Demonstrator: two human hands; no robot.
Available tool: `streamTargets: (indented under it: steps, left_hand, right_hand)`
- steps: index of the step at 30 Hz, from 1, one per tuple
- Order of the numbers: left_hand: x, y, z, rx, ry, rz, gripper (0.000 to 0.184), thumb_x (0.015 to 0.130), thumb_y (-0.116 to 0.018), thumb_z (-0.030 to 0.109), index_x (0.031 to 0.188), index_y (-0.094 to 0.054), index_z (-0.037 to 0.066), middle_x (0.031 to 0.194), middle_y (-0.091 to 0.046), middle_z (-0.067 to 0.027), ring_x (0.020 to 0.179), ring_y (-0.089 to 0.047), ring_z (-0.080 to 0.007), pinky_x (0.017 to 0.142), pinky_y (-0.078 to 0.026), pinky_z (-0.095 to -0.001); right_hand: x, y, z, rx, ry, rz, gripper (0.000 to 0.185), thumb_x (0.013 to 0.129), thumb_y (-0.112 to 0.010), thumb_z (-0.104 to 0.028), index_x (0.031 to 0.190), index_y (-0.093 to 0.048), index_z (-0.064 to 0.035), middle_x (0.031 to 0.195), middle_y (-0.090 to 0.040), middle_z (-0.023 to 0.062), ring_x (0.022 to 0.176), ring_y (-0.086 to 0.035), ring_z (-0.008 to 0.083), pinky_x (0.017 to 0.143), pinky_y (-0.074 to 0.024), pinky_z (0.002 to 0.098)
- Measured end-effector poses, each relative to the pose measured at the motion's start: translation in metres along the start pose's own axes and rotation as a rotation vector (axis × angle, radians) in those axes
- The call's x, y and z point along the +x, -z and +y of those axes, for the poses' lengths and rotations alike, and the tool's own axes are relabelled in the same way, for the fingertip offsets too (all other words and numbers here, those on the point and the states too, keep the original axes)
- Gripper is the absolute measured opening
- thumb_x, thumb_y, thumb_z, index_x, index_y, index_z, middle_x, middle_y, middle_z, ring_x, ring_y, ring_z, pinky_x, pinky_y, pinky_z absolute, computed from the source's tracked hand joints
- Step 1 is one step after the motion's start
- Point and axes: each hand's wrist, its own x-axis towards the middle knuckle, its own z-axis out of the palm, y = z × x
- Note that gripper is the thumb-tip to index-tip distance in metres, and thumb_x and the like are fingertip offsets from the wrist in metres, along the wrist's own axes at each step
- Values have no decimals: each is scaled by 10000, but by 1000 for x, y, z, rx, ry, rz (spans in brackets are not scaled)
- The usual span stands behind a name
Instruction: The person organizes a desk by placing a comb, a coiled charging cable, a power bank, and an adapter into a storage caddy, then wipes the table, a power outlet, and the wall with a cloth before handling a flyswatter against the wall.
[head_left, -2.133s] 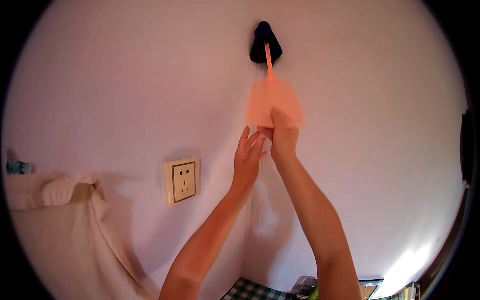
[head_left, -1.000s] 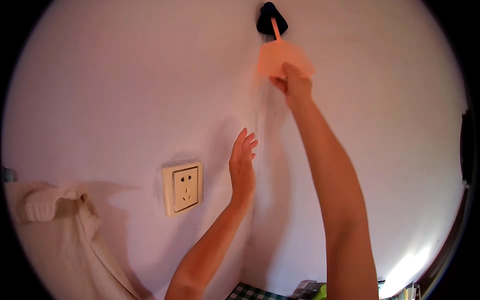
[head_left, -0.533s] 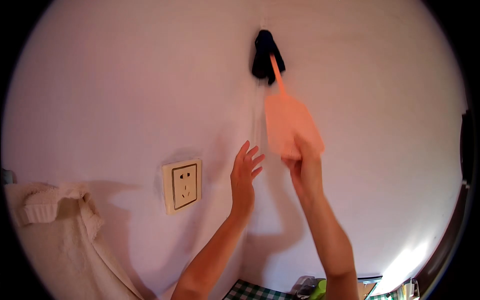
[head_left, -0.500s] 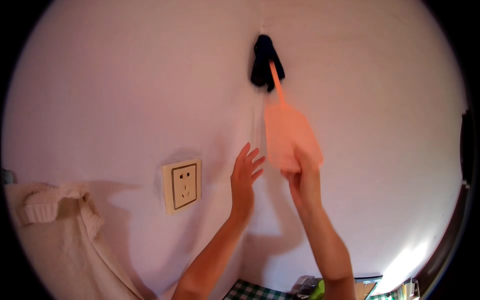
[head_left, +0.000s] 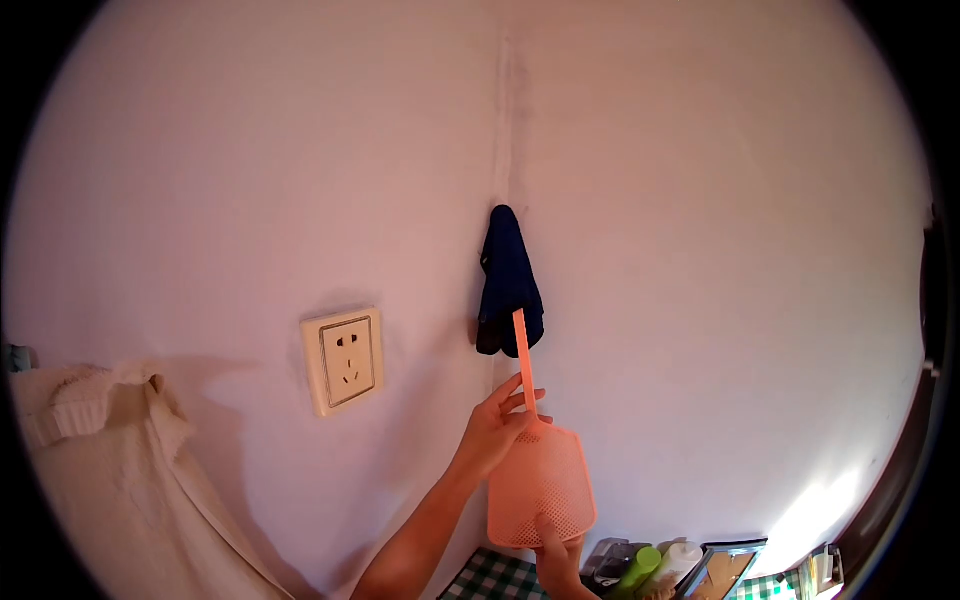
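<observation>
An orange plastic fly swatter (head_left: 543, 480) is held upside down, its perforated paddle low and its handle pointing up. My right hand (head_left: 558, 562) pinches the paddle's bottom edge, thumb on the near face. Higher up, my left hand (head_left: 492, 430) has its fingers closed around the handle just above the paddle. A dark blue cloth (head_left: 508, 275) hangs draped over the handle's far end, which it hides. The cloth lies against the corner where two pale walls (head_left: 690, 280) meet.
A wall socket (head_left: 350, 362) is left of the hands, with a beige towel (head_left: 120, 470) hanging farther left. Below are a green checked cloth (head_left: 492, 578), a green bottle (head_left: 640, 570), a white bottle (head_left: 680, 562) and a dark-framed mirror-like panel (head_left: 728, 572).
The swatter and cloth have come down along the wall corner. My left hand, earlier open beside the paddle, has closed on the handle. My right hand has lowered with the paddle.
</observation>
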Motion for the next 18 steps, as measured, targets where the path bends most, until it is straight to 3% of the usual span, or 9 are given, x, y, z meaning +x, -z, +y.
streamTargets:
  steps: [2,6,11,13,15,18]
  left_hand:
    - [2,1,-1,14,17,22,551,908,-533,33,1416,-319,11,1232,-551,-147,918,-648,-208,810,-537,-313]
    - [12,-3,4,71,26,122,478,934,-509,76,1392,-379,31,1107,-592,-108,806,-648,-177,727,-539,-282]
    - [27,-13,-6,81,-94,220,505,957,-474,99,1435,-312,80,953,-581,-62,610,-544,-98,552,-473,-236]
    - [35,-17,-12,40,-126,300,519,963,-459,98,1452,-284,106,908,-568,-47,559,-493,-72,496,-436,-223]
    - [42,-15,-16,-69,-145,213,533,975,-420,99,1474,-240,151,841,-528,-33,505,-375,-44,439,-322,-202]
    - [51,-12,-6,-126,-106,150,528,985,-395,92,1478,-239,194,854,-526,-14,514,-349,-41,451,-325,-199]
  right_hand:
    - [8,25,20,-381,241,78,258,880,-597,-80,1124,-546,-14,1016,-613,110,877,-624,209,656,-519,310]
    - [1,20,14,-585,336,75,238,874,-591,-55,1105,-563,-7,1016,-628,114,823,-628,192,635,-503,314]
    - [9,44,18,-1419,821,-200,298,847,-615,-78,1113,-557,43,912,-630,149,648,-629,301,571,-523,374]
    - [13,36,17,-1405,881,-191,304,845,-613,-79,1119,-558,40,895,-623,153,649,-621,322,556,-523,383]
    - [15,26,17,-1384,932,-176,309,844,-612,-81,1124,-558,36,878,-616,157,651,-613,344,540,-523,392]
    - [18,14,10,-1422,825,-169,322,849,-602,-73,1148,-548,32,909,-618,165,656,-619,324,540,-527,378]
